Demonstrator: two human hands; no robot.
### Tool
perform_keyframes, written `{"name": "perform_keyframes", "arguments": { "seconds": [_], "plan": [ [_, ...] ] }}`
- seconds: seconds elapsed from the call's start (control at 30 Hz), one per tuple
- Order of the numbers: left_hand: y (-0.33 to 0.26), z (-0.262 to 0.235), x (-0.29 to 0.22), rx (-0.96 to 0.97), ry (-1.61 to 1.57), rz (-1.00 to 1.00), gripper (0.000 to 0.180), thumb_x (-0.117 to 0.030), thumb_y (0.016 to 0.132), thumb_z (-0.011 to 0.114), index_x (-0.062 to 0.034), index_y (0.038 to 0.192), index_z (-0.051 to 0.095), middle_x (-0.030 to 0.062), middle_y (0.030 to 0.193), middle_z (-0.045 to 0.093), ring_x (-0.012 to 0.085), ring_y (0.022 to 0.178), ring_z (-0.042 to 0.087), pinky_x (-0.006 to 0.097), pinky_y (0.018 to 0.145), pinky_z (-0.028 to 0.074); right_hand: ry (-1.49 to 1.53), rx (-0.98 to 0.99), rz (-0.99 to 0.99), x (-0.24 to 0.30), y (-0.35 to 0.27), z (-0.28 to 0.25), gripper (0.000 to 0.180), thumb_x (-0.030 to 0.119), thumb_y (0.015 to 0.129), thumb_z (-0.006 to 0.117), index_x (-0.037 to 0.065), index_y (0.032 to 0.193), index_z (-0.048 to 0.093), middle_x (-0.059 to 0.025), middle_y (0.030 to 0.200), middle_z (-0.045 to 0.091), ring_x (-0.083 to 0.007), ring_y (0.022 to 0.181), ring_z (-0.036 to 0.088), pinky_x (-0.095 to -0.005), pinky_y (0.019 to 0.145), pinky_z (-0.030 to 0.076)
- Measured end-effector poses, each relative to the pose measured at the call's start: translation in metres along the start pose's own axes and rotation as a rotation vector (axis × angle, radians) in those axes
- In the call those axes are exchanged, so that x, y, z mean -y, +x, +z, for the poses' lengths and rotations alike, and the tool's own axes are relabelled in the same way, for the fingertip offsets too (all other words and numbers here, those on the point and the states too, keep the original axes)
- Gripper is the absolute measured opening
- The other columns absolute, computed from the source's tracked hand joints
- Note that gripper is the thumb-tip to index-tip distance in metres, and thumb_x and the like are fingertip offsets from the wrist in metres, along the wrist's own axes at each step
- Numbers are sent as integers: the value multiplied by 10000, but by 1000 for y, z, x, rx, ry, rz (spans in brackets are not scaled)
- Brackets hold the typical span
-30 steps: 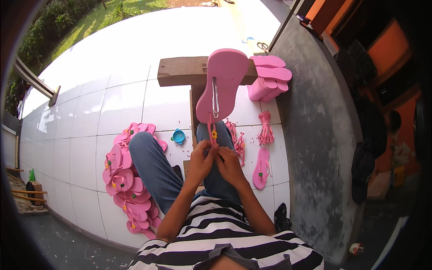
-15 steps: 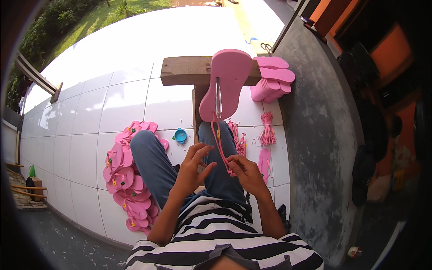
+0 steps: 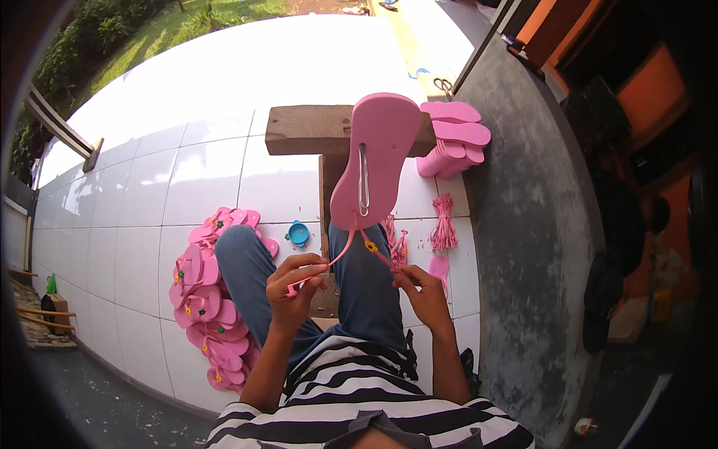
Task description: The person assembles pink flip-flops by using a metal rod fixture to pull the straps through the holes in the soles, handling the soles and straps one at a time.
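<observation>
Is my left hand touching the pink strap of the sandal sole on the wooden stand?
Touching. In the head view, the left hand pinches one end of the pink strap, which runs up to the pink sole.

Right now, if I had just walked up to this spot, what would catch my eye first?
Most likely the big pink sandal sole propped upright on a wooden stand in the middle, with a metal tool through it. Just below, the left hand and right hand each grip one arm of a pink strap hanging from the sole. On the white tiles to the left lies a heap of finished pink sandals, and a stack of bare soles sits to the right.
</observation>
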State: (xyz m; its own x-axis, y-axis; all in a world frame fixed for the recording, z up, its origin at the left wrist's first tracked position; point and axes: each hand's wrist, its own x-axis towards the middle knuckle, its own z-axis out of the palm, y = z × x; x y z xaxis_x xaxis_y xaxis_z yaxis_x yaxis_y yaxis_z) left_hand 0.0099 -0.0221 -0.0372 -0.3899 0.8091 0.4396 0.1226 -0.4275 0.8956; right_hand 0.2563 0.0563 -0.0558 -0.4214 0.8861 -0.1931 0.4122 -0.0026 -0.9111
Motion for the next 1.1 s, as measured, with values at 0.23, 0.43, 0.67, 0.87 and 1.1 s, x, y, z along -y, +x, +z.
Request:
{"name": "perform_keyframes", "arguments": {
  "seconds": [0.23,0.43,0.67,0.87,1.1],
  "plan": [
    [27,1,-6,296,27,6,186,-177,678,843,-67,813,776,20,745,666,172,761,607,325,762,483,-89,-162,-435,64,13,-5,303,219,942,629,51,1192,663,-108,1182,652,-294,1134,588,-400,980,448],
    [50,18,4,472,-37,42,182,-225,656,857,-110,754,754,-2,714,639,170,796,598,387,980,375,169,233,-603,98,40,18,228,89,879,694,65,1104,725,-70,1143,655,-217,1094,600,-336,958,477],
    [49,15,14,395,-189,-270,333,-243,638,901,-79,749,633,-25,716,613,120,824,592,336,907,421,366,245,-535,95,48,22,216,120,839,744,83,1052,745,-51,1095,653,-235,1128,580,-358,970,469],
    [57,10,17,488,-273,-376,516,-367,678,897,-52,949,590,0,888,618,104,869,581,250,747,448,317,251,-606,85,55,18,156,96,834,745,54,983,730,-79,1082,652,-236,1128,588,-378,1005,449],
    [104,8,-12,23,190,129,324,-307,859,743,-50,1006,611,55,971,657,143,792,550,263,658,434,759,-78,-561,114,56,21,121,-71,880,598,-15,987,603,-166,1072,642,-249,1054,644,-380,971,501]
  ]
}}
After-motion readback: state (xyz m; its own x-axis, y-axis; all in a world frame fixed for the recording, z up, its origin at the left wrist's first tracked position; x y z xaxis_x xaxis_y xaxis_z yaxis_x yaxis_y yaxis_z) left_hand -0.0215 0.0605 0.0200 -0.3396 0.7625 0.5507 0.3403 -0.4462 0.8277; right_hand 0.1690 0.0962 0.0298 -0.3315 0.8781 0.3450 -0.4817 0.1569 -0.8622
